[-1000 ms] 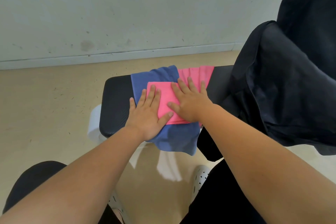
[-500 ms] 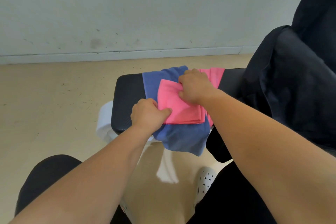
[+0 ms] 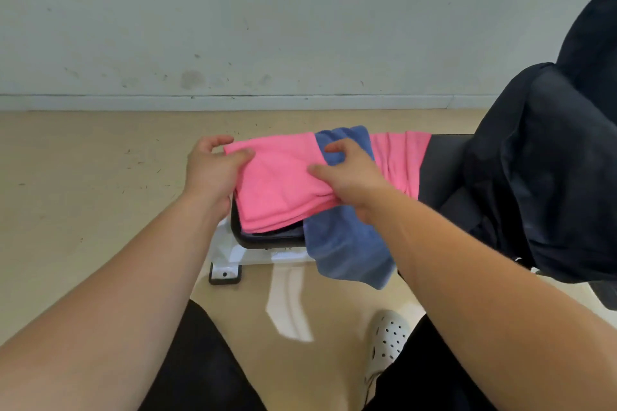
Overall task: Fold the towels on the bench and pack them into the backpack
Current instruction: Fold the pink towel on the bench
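A folded pink towel [image 3: 280, 183] is lifted over the left end of the black bench [image 3: 267, 237]. My left hand [image 3: 210, 170] grips its left edge, thumb on top. My right hand [image 3: 350, 173] pinches its right edge. A blue towel [image 3: 347, 243] lies across the bench beneath and hangs over the near edge. A second pink towel [image 3: 400, 160] lies on the bench further right. The black backpack [image 3: 541, 170] stands at the right, over the bench's right part.
The bench's white frame and foot [image 3: 230, 260] stand on the beige floor. A grey wall with a skirting board runs behind. My dark trouser legs and a white perforated shoe [image 3: 387, 340] are at the bottom.
Both hands went from pressing flat on the folded pink towel to gripping its edges. They lifted it and moved it left, off the blue towel.
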Tool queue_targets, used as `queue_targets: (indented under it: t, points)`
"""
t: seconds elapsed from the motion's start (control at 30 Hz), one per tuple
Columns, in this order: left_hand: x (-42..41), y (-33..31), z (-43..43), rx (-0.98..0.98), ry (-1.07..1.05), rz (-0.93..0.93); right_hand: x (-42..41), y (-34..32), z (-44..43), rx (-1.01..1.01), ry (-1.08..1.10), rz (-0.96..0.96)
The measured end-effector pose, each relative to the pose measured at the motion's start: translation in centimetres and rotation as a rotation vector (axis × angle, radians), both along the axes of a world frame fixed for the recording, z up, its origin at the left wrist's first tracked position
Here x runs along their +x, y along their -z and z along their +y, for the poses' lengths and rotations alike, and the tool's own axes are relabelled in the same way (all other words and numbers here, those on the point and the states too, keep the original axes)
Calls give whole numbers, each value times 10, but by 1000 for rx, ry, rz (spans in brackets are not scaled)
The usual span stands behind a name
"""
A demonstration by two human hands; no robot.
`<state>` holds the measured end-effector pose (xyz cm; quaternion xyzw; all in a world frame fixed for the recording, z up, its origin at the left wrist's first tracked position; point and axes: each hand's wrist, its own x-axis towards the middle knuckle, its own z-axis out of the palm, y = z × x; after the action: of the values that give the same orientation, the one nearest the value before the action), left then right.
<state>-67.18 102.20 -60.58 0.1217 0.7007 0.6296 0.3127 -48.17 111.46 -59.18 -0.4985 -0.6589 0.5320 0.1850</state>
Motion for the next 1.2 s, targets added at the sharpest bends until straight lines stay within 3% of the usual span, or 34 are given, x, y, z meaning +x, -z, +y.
queue_targets:
  t: [0.1,0.2,0.27,0.4,0.5,0.63,0.83,1.03,1.2]
  points:
    - [-17,11,-3,-204,195,308,-10,24,-19,22,-61,-124]
    - [-22,24,-11,-517,559,715,-11,29,-27,369,-277,-527]
    - [-23,27,-15,-570,701,888,-15,25,-26,523,-313,-581]
    - [-27,30,-18,-576,837,997,-38,16,-8,686,-506,-628]
    - [-32,27,-13,-633,920,1036,-53,17,5,627,-671,-744]
    - [-31,15,0,-737,991,1089,-64,19,17,585,-702,-842]
    - [-28,-1,22,-722,1006,1234,-71,5,28,593,-775,-746]
    - [-18,1,19,-504,728,1497,-59,15,35,823,-562,-553]
    - [2,35,-16,-492,749,1427,-25,44,7,949,-531,-404]
